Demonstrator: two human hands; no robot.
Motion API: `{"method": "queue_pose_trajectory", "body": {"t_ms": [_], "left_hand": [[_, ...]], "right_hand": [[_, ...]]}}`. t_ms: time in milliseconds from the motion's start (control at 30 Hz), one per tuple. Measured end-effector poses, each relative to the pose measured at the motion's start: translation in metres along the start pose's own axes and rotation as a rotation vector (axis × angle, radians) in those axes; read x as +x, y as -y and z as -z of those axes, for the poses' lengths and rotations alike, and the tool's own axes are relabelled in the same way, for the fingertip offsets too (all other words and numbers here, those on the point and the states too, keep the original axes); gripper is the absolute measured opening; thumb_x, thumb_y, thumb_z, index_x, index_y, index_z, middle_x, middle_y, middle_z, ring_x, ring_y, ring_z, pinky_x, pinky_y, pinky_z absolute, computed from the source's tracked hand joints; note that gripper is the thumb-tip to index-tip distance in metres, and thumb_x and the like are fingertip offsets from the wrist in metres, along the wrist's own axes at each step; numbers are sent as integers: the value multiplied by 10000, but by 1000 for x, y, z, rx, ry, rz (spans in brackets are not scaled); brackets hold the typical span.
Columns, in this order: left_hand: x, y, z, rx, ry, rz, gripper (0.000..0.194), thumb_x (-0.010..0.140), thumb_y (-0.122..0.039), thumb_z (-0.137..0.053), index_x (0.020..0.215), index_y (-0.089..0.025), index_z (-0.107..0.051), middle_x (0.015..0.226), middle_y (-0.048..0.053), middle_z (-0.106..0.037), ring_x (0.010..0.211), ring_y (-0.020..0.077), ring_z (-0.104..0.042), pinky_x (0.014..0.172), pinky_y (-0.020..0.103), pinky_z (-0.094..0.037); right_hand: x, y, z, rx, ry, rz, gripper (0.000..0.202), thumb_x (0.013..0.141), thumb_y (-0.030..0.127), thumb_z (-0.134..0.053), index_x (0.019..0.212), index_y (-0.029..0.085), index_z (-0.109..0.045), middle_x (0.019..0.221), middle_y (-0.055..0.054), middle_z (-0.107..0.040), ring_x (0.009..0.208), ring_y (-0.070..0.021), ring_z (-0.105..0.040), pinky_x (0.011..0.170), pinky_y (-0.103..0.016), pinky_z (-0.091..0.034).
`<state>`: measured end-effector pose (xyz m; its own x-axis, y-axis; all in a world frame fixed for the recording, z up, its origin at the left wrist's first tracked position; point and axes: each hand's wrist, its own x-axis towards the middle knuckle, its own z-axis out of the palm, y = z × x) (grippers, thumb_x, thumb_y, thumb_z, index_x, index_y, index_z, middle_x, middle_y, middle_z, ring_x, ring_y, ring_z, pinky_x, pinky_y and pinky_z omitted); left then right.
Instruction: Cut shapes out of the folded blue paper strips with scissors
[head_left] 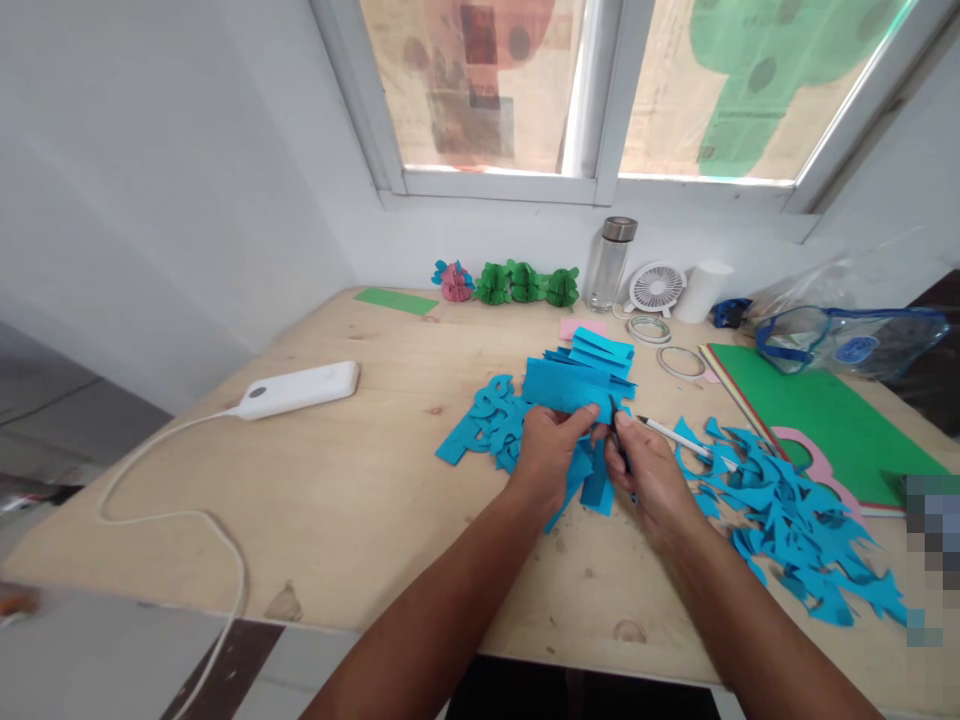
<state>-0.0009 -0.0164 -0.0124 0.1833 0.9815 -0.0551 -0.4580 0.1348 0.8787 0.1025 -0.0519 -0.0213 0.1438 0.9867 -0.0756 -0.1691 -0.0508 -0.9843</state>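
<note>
A folded blue paper strip (562, 384) is pinched in my left hand (551, 445), thumb on top. My right hand (646, 462) is closed on dark-handled scissors (618, 432), whose blades meet the strip's right end. More folded blue strips (602, 350) lie just behind the held one. Left of my left hand is a pile of cut blue shapes (489, 420). Blue paper scraps (795, 510) are spread to the right of my right hand, and a white pencil (675, 437) lies partly under them.
A white power strip (300, 390) with its cable lies at left. Along the wall stand green paper figures (521, 284), a glass bottle (611, 265), a small fan (656, 290) and a white roll (703, 291). Tape rings (681, 362), green sheets (840, 420) and a clear pouch (855, 335) are at right.
</note>
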Motion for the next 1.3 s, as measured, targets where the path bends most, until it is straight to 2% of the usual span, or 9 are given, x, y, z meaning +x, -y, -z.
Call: {"method": "queue_pose_trajectory", "body": {"t_ms": [133, 300, 667, 1033, 1300], "left_hand": [[0, -1, 0, -13, -4, 12, 213, 611, -305, -738, 566, -125, -633, 556, 26, -612, 526, 121, -545, 575, 265, -466], [1, 0, 1, -12, -8, 24, 181, 608, -294, -742, 656, -127, -689, 605, 45, -653, 584, 153, -602, 621, 283, -491], [1, -1, 1, -27, -7, 49, 147, 616, -267, -731, 608, -134, -670, 609, 37, -653, 564, 134, -594, 639, 285, -497], [1, -1, 2, -17, 16, 38, 160, 628, -279, -721, 605, -137, -649, 603, 30, -632, 561, 137, -585, 631, 291, -495], [3, 1, 4, 4, 15, 17, 193, 619, -291, -729, 577, -139, -619, 590, 23, -605, 555, 129, -551, 617, 286, -476]], "right_hand": [[0, -1, 0, -11, -10, 9, 514, 759, 638, -570, 566, 165, -520, 408, 59, -372, 336, -52, -279, 340, -207, -177], [-1, 1, 0, -4, -26, 18, 534, 733, 615, -618, 487, 169, -457, 384, 57, -368, 333, -44, -284, 347, -202, -175], [0, -1, -1, 32, -41, 1, 504, 724, 629, -626, 577, 163, -502, 418, 54, -433, 346, -44, -300, 343, -188, -171], [0, -1, 1, 14, -25, 9, 485, 740, 631, -602, 629, 163, -534, 418, 58, -436, 345, -50, -300, 340, -193, -183], [1, 2, 0, 22, -26, -31, 482, 700, 634, -629, 656, 160, -554, 392, 66, -422, 320, -44, -274, 327, -188, -155]]}}
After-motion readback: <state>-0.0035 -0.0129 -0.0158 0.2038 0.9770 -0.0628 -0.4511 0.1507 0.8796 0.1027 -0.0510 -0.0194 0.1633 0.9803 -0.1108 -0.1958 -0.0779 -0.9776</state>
